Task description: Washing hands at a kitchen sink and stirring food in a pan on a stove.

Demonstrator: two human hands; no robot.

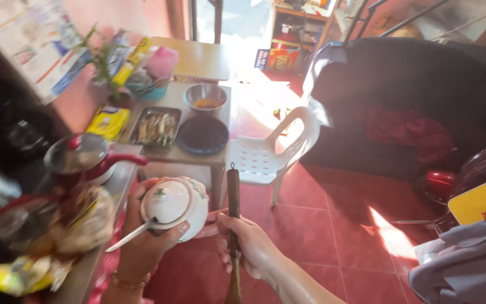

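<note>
The left hand [147, 236] is wrapped around a white lidded pot [175, 207], fingers curled under its base and thumb laid across the rim, holding it up in the near middle of the view. A metal spoon [130, 235] sticks out from under the lid, its handle slanting down to the near left over the same hand. Just to the right, the right hand [248, 243] is closed in a fist round a long wooden handle [233, 225], which stands almost upright (what is on its lower end runs out of view).

Beyond the pot, a small desk [220, 159] carries a metal tray of food [156, 127], a dark round plate [202, 135] and a steel bowl [205, 97] with something orange inside. At the near left, a grey desk [116, 186] holds a red-handled pan with a glass lid [82, 155] and blurred packets. A white plastic chair [274, 149] stands on the red tiled floor [322, 231] to the right of the small desk, and a dark sofa [412, 95] lies farther right.
</note>
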